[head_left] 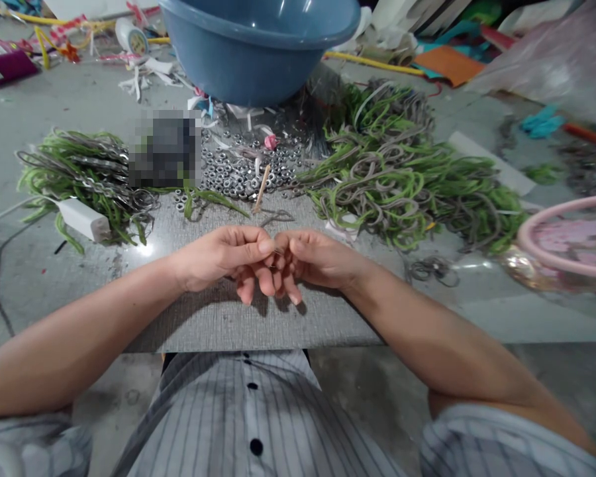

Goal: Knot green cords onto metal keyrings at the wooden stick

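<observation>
- far left of the frame: a white adapter block (83,219) lies on the table (218,318) with its cable trailing off the left edge, right up against a heap of green and grey cords (82,173)
- upper middle: big blue plastic basin (258,46) sits at the back, and just below it there's a spread of little metal nuts (243,172) with a small wooden stick (261,189) lying across them
- centre: left hand (223,257) and right hand (318,260) meet fingertip to fingertip over the grey table. Both grips are pinched together on a tiny metal ring (277,252), thumb and forefinger from each side, other fingers curled under. The ring's mostly hidden between the fingertips, so can't tell much more about it
- right of centre: a much bigger tangle of green and grey cords (402,179), well apart from the hands
- far right edge: a pink-rimmed bowl (566,242), blurry, partly cut off
</observation>
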Demonstrator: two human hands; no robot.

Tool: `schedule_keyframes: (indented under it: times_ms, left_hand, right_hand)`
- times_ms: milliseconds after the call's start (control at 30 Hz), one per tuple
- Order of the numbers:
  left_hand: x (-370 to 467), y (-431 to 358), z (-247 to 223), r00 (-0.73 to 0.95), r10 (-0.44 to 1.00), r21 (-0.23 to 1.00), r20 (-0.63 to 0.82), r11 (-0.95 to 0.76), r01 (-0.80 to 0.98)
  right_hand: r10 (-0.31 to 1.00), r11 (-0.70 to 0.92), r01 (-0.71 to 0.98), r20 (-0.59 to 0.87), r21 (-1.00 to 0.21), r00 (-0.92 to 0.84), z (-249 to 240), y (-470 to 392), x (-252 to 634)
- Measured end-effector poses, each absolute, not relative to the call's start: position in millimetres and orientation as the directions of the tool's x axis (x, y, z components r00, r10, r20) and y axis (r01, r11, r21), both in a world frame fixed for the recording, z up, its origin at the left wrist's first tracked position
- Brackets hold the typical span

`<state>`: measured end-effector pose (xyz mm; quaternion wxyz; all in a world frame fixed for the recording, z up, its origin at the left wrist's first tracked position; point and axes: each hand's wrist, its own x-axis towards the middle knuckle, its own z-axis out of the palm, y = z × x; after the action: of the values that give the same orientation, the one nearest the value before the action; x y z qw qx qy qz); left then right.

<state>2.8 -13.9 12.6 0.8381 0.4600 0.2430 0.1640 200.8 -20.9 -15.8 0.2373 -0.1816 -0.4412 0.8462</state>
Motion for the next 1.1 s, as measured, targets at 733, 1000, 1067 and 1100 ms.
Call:
schedule_keyframes:
  times_ms: [733, 1000, 1067, 1100]
  left_hand:
    - [2.6, -14.0, 19.1, 0.858, 0.413, 0.854, -0.304, 0.518, 0.053]
    - [1.4, -11.5, 18.3, 0.787, 0.496, 0.869, -0.366, 0.485, 0.099]
    - [2.0, -11.2, 17.6, 0.766, 0.521, 0.872, -0.377, 0.478, 0.104]
    - [2.3, -11.1, 17.3, 0.758, 0.532, 0.876, -0.377, 0.471, 0.105]
  right_hand:
    - [0.640, -0.452, -0.159, -0.195, -0.877, -0.744, -10.2, -28.3, 195.4]
    - [0.734, -0.311, -0.087, -0.181, -0.946, -0.654, -8.5, -22.4, 199.6]
    - [0.726, -0.333, -0.101, -0.187, -0.937, -0.662, -8.8, -21.5, 199.2]
    - [0.721, -0.341, -0.101, -0.191, -0.935, -0.666, -8.9, -21.6, 199.0]
